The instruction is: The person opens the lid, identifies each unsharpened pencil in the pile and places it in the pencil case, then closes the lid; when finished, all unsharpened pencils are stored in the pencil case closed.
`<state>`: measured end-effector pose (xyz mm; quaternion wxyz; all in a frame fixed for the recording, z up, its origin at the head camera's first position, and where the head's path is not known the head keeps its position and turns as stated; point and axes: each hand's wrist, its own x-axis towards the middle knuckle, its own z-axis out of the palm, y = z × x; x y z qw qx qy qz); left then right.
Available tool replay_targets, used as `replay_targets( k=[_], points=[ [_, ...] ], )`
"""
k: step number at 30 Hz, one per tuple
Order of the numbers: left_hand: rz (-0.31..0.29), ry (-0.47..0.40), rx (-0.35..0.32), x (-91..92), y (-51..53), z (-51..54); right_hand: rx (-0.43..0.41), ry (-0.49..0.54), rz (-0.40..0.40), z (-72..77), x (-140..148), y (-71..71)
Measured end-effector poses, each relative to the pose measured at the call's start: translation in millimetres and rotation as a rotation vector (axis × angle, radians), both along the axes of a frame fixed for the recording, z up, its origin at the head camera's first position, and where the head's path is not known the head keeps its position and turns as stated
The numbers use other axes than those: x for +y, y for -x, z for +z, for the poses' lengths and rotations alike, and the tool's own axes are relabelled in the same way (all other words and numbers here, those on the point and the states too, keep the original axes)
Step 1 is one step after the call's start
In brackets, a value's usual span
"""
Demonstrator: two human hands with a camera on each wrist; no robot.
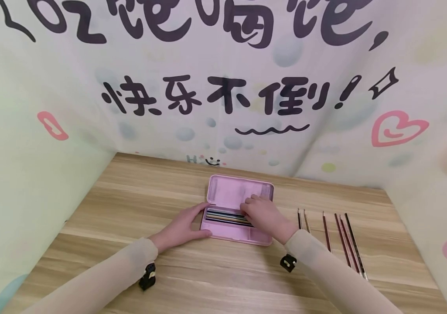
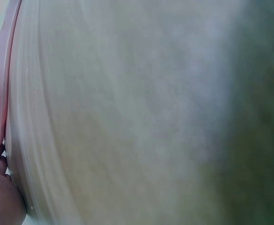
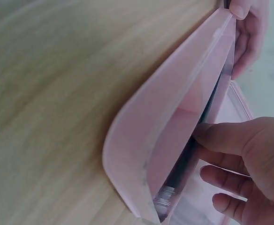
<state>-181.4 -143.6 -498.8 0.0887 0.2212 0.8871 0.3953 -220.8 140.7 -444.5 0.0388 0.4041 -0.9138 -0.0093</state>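
An open pink pencil case lies on the wooden table, several dark and light pencils side by side in its rear compartment. My left hand grips the case's left end, thumb at the front corner and fingers behind; the left wrist view shows part of that hand against the pink edge. My right hand reaches over the case's right half. In the right wrist view its thumb and forefinger pinch at the dark pencils inside the case, the other fingers of that hand bent above the lid.
Several pencils lie apart on the table to the right of the case, partly behind the right forearm. A patterned cloth with black lettering hangs behind the table's back edge, and pale walls flank both sides.
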Motion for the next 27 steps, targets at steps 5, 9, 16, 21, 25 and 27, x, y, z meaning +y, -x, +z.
replay_targets(
  k=[5,9,16,21,25,27],
  points=[
    [0.007,0.002,-0.002,0.0,0.4,1.6,0.008,0.024,0.001,-0.6,0,0.1],
    [0.001,0.005,0.000,0.2,0.2,2.3,-0.010,0.037,-0.004,-0.3,2,-1.3],
    [0.000,0.001,0.007,0.5,-0.3,1.8,-0.014,0.058,-0.010,0.0,10,-4.4],
    [0.005,0.006,0.011,1.0,-0.1,1.3,0.004,0.099,-0.018,-0.2,23,-8.1],
    [0.008,0.022,0.001,1.4,0.5,0.0,0.014,0.150,-0.023,3.9,37,-14.1],
    [0.009,0.020,-0.004,1.6,1.0,0.1,0.020,0.179,-0.028,7.5,45,-17.7]
  ],
)
